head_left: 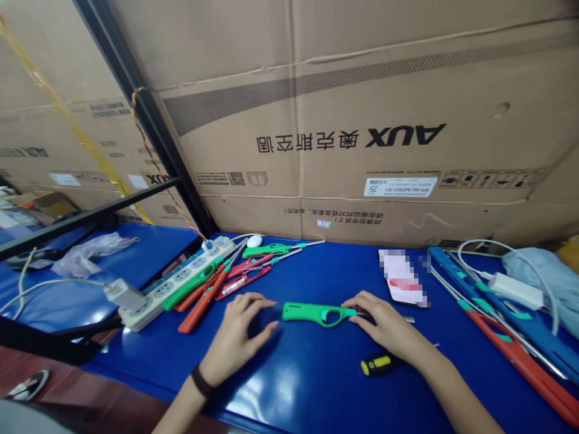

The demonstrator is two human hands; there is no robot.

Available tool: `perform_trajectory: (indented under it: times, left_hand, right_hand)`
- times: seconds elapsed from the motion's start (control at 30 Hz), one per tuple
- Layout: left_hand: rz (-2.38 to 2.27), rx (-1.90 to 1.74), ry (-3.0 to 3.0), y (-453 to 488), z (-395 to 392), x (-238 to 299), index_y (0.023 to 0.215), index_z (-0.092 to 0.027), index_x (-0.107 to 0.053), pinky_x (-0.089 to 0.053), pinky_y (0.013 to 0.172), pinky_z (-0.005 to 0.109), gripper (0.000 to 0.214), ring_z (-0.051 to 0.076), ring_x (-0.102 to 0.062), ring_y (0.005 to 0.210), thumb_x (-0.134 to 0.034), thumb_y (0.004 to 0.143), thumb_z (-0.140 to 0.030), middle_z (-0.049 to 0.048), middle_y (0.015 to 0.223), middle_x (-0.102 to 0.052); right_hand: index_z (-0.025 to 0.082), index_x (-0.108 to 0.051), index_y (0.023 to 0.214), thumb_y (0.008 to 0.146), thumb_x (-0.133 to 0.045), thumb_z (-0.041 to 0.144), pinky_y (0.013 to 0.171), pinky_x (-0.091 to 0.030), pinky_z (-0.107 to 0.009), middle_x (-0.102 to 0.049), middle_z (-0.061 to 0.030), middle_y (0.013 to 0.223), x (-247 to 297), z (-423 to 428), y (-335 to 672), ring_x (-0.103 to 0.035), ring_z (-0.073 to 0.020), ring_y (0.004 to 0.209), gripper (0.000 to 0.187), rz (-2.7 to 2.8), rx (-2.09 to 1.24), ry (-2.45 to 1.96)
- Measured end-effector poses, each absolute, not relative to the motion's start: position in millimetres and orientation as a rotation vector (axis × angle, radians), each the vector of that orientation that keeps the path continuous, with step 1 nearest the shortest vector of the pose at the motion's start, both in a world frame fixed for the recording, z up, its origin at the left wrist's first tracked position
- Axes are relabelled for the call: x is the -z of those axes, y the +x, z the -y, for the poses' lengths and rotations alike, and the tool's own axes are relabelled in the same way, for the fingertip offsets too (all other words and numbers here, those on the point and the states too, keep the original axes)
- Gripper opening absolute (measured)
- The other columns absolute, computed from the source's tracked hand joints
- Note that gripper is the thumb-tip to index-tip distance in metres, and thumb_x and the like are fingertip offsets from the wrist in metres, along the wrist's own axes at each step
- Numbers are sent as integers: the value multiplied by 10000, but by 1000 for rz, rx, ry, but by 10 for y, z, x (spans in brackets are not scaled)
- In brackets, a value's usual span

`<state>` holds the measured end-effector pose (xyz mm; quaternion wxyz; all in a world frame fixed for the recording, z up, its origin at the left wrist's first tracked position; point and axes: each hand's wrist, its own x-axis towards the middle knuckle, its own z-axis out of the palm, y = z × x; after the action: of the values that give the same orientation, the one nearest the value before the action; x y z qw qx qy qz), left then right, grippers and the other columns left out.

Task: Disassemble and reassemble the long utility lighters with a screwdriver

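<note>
A green long-nosed gas lighter (306,313) is over the middle of the blue table, its handle pointing left. My right hand (373,316) pinches it near the teal collar where the barrel begins; most of the barrel is hidden by this hand. My left hand (242,328) is apart from the lighter's handle end, thumb and fingers spread with nothing between them. Close to my right wrist lies a screwdriver (376,364) with a black and yellow handle, partly covered by the forearm.
Several red and green lighters (205,298) lie by a white power strip (169,283) at left. A phone (402,278) is behind my right hand. Large red and blue lighters (511,349) and a white adapter (515,291) lie at right. A cardboard box (316,175) walls the back.
</note>
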<state>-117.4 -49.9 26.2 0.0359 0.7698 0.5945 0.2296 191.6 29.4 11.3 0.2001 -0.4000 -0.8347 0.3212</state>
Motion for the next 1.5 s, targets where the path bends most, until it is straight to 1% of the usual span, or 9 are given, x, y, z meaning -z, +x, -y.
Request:
perform_trajectory:
  times: [0.13, 0.27, 0.37, 0.43, 0.63, 0.8, 1.03, 1.23, 1.5]
  left_hand:
    - [-1577, -579, 2400, -776, 271, -278, 1232, -273, -492, -389, 899, 386, 463, 253, -482, 1082, -632, 800, -361, 62, 1193, -523]
    - [-1451, -515, 2384, -697, -13, -283, 1017, -240, -609, -393, 855, 355, 310, 223, -546, 936, -679, 760, -399, 30, 1018, -606]
    - [-1357, -557, 2290, -707, -161, -257, 885, -208, -640, -412, 718, 273, 287, 174, -571, 768, -706, 727, -438, 4, 836, -636]
    - [-1341, -630, 2221, -716, -205, -230, 857, -196, -650, -407, 665, 249, 277, 156, -563, 713, -704, 730, -436, 3, 794, -640]
    - [-1379, -777, 2226, -738, -167, -162, 877, -203, -642, -382, 781, 305, 189, 183, -563, 807, -644, 803, -377, 21, 854, -657]
    - [-1363, -831, 2272, -735, -149, -161, 849, -190, -632, -334, 840, 345, 154, 179, -566, 779, -632, 814, -340, 18, 827, -658]
    - [-1330, -757, 2212, -772, -169, -165, 753, -177, -642, -351, 753, 300, 240, 156, -559, 691, -600, 826, -402, 12, 738, -666]
    - [-1316, -634, 2372, -741, -124, -181, 860, -198, -618, -332, 849, 333, 240, 173, -562, 804, -575, 831, -433, 18, 857, -652]
    - [-1327, -590, 2475, -716, -89, -174, 1009, -250, -623, -333, 924, 377, 292, 205, -559, 905, -619, 791, -444, 32, 976, -612]
  right_hand:
    - [254, -542, 1013, 859, -444, 170, 840, -449, -320, -536, -34, 1037, -134, -304, 1952, -555, -182, 959, 200, 2335, -834, -1131]
    - [255, -518, 992, 842, -423, 119, 833, -453, -326, -517, -29, 1029, -159, -326, 1980, -554, -178, 937, 223, 2331, -757, -1148]
    - [250, -509, 964, 821, -409, 82, 830, -455, -343, -506, -29, 1012, -168, -342, 2001, -551, -186, 924, 242, 2314, -654, -1198]
    - [248, -507, 956, 807, -406, 69, 809, -463, -346, -504, -31, 1004, -176, -348, 2012, -554, -188, 896, 253, 2301, -600, -1232]
    - [250, -511, 953, 799, -397, 68, 710, -481, -313, -530, -30, 991, -240, -319, 2003, -574, -188, 840, 264, 2298, -492, -1262]
    - [264, -512, 928, 806, -439, 119, 628, -471, -278, -566, 3, 893, -243, -296, 1981, -594, -174, 744, 204, 2312, -492, -1283]
    - [273, -509, 950, 826, -478, 150, 683, -474, -286, -569, 12, 908, -249, -271, 1960, -593, -164, 749, 178, 2360, -566, -1257]
    - [271, -515, 930, 825, -490, 136, 709, -471, -283, -584, 14, 937, -260, -239, 1939, -591, -172, 843, 173, 2351, -618, -1241]
    - [266, -590, 1007, 849, -535, 216, 875, -436, -361, -592, -23, 1024, -200, -265, 1916, -554, -207, 997, 175, 2372, -641, -1225]
